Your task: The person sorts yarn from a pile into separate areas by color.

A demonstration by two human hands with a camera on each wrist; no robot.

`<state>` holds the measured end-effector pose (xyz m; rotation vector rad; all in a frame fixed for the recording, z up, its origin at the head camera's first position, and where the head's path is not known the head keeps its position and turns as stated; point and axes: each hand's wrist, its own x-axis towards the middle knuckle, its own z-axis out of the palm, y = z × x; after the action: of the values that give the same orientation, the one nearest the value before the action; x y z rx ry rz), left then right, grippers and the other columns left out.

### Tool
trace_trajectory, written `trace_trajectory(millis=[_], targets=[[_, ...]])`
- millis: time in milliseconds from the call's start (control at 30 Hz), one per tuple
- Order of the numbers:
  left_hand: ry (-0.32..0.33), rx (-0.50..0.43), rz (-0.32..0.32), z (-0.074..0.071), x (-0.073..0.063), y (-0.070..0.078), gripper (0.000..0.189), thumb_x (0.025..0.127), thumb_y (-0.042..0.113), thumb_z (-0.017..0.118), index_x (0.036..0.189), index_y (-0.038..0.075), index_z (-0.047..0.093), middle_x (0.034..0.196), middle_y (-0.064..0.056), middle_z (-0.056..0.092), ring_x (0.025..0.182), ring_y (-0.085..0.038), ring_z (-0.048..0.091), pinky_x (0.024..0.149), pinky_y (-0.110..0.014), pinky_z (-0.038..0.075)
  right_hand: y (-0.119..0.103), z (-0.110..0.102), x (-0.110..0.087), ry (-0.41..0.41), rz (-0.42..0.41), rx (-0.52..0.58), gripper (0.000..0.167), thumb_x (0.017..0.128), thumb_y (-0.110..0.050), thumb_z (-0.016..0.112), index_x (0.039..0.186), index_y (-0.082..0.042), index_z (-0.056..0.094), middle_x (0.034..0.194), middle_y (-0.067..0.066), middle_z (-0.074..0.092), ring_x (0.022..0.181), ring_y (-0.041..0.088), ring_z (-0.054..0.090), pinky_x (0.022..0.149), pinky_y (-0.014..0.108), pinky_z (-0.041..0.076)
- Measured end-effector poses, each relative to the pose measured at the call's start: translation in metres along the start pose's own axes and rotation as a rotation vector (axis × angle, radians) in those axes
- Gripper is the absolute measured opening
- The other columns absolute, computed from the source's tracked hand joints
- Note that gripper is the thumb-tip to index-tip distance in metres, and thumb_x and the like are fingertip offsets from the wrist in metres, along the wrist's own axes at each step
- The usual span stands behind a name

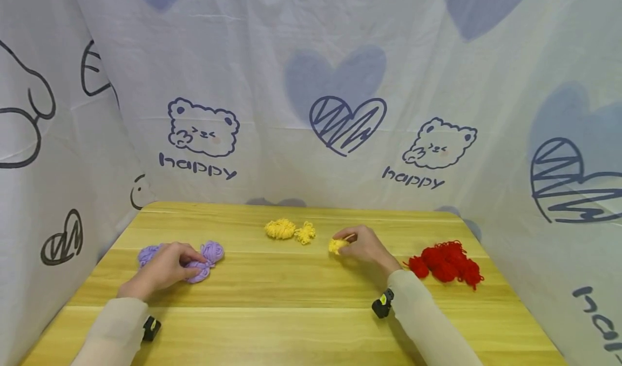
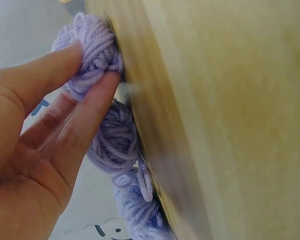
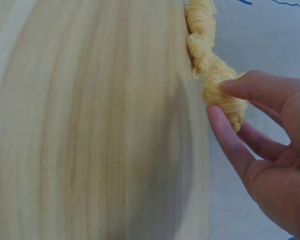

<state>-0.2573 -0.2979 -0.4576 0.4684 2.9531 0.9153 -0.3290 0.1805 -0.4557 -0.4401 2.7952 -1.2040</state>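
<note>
At the left of the table, my left hand (image 1: 167,266) pinches a small ball of purple yarn (image 2: 97,52) between thumb and fingers. Another purple yarn ball (image 1: 212,251) lies just beyond the fingertips, and more purple yarn (image 1: 148,253) shows behind the hand. Right of the middle, my right hand (image 1: 364,245) holds a small yellow yarn ball (image 3: 222,92) by thumb and fingertips, close over the wood. Two yellow bundles, a larger yarn ball (image 1: 280,229) and a smaller loopy one (image 1: 305,232), sit side by side to its left.
A heap of red yarn balls (image 1: 446,262) lies at the right of the wooden table (image 1: 272,323), beyond the right forearm. White cloth (image 1: 272,85) printed with bears and hearts hangs behind the table and at both sides.
</note>
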Motion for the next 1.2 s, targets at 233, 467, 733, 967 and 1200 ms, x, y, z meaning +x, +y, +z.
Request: trace_trajectory(millis=[233,467,733,967,1200], targets=[[-0.001,0.002,0.002,-0.001,0.000,0.001,0.017,0.084,0.009,0.084,0.101,0.012,0.082,0.098,-0.002,0.075,0.084,-0.016,0.057,0.070,-0.022,0.049,0.003,0.002,0.008,-0.010,-0.006,0.029,0.030,0.084,-0.006,0.081,0.111,-0.018,0.080,0.123,0.006,0.075,0.108,0.027,0.067,0.091,0.042,0.059],[0.002,0.011,0.013,-0.001,0.000,0.002,0.016,0.084,0.009,0.084,0.100,0.012,0.082,0.098,-0.003,0.076,0.084,-0.015,0.058,0.070,-0.022,0.049,0.005,0.006,0.018,-0.012,0.011,0.083,0.031,0.084,-0.006,0.081,0.113,-0.017,0.080,0.127,0.008,0.073,0.110,0.027,0.067,0.091,0.041,0.059],[0.002,0.015,0.017,-0.002,-0.001,0.002,0.016,0.084,0.009,0.084,0.100,0.012,0.083,0.097,-0.002,0.076,0.083,-0.014,0.058,0.070,-0.022,0.049,0.007,0.011,0.027,-0.003,0.013,0.131,0.033,0.084,-0.004,0.081,0.114,-0.014,0.079,0.126,0.011,0.073,0.107,0.026,0.068,0.092,0.040,0.059],[0.004,0.013,0.018,-0.001,-0.001,0.003,0.016,0.084,0.009,0.084,0.099,0.012,0.083,0.097,-0.002,0.076,0.082,-0.015,0.057,0.069,-0.022,0.049,0.008,0.018,0.033,0.001,-0.008,0.140,0.032,0.084,0.000,0.080,0.116,-0.006,0.078,0.124,0.017,0.074,0.105,0.030,0.070,0.093,0.041,0.059],[0.007,0.015,0.020,-0.001,-0.001,0.002,0.016,0.084,0.008,0.084,0.099,0.012,0.083,0.097,-0.002,0.076,0.083,-0.014,0.058,0.070,-0.022,0.049,0.007,0.025,0.038,0.004,-0.023,0.131,0.033,0.085,-0.001,0.080,0.117,-0.004,0.077,0.124,0.018,0.073,0.105,0.031,0.070,0.094,0.042,0.059]])
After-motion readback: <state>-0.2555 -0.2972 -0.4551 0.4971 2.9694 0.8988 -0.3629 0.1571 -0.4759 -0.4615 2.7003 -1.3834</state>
